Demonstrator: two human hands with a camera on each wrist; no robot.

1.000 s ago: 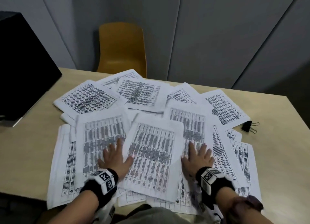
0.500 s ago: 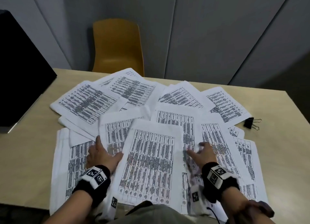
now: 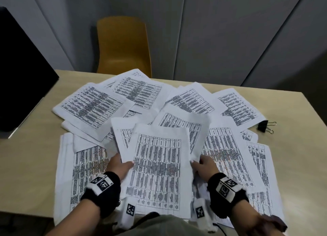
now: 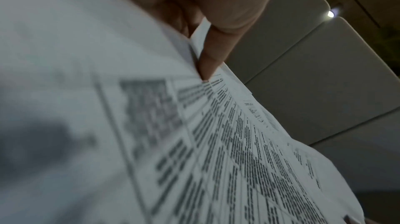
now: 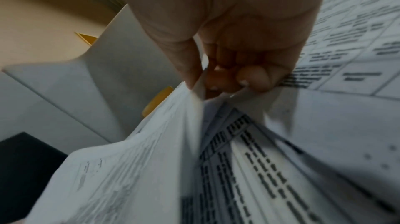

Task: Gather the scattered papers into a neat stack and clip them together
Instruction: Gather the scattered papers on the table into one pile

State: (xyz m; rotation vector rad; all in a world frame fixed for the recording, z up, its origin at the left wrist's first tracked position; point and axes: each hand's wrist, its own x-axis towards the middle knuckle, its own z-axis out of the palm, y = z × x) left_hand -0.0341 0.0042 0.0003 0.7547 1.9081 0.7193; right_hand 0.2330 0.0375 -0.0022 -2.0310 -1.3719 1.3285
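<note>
My left hand [image 3: 118, 166] pinches the left edge of a small bundle of sheets [image 3: 157, 166], thumb on top, and my right hand [image 3: 203, 166] pinches its right edge in the same way. The bundle is raised a little above the other papers [image 3: 92, 106], which lie spread over the table [image 3: 26, 158]. The binder clip [image 3: 263, 126] waits near the right edge, just beside the sheets. I think the paper is light and thin; it bends and slides easily, so I should hold it at both side edges, not at a corner.
</note>
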